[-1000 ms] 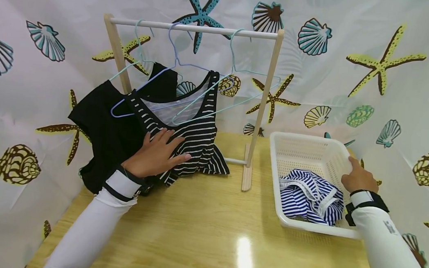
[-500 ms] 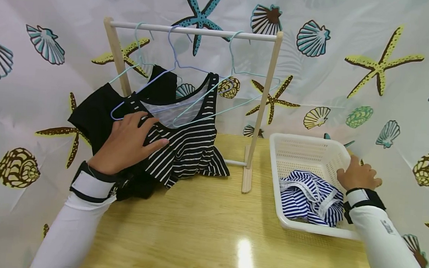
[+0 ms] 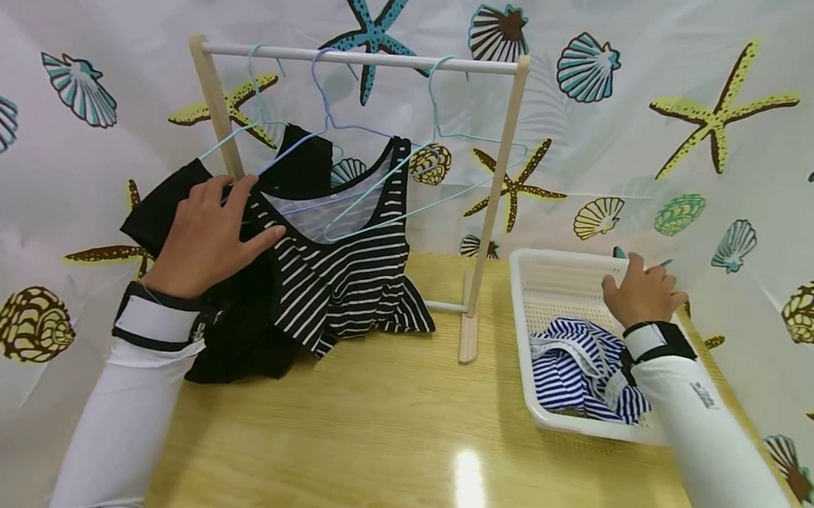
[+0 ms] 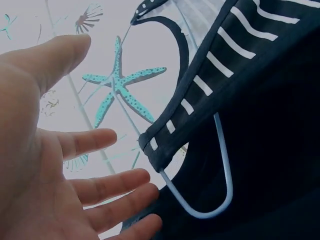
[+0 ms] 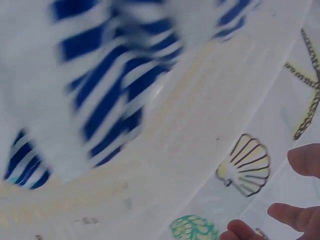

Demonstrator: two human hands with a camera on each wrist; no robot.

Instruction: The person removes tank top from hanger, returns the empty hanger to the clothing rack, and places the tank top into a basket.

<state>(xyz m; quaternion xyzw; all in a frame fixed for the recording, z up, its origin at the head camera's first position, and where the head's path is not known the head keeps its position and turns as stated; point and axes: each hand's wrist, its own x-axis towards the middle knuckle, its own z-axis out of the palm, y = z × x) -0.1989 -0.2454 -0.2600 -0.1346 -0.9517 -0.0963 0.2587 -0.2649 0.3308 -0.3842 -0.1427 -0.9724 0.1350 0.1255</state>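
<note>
Striped top (image 3: 349, 281) hangs mid-scene from the rack (image 3: 500, 166), on the purple hanger (image 4: 204, 215). Left hand (image 3: 201, 237): fingers spread wide, nothing gripped, just beside the left strap (image 4: 192, 100); contact with the cloth cannot be told. Right hand (image 3: 645, 294): fingers relaxed and apart, nothing in them, above the right side of the white basket (image 3: 592, 428), well apart from the top.

Handling, judged: a light pinch on the left strap seems best, seating it evenly along the hanger arm with the hook undisturbed on the rack bar (image 3: 391, 60). A hard downward tug could tip the rack. Care needed at the neckline, where the turquoise hanger (image 3: 436, 131) crosses in front and could snag. The black garment (image 3: 242, 314) sits close on the left, so fingers should take the striped layer only.

Appearance: sleeveless, black with thin white stripes, scooped neck, pale lining showing. Hanger wire runs through the left strap, its looped end protruding beyond. Lower body bunched in folds; hem uneven, drooping to a point at near left above the table (image 3: 340, 436). Blue-and-white striped cloth (image 3: 571, 365) lies crumpled in the basket, right of the rack
</note>
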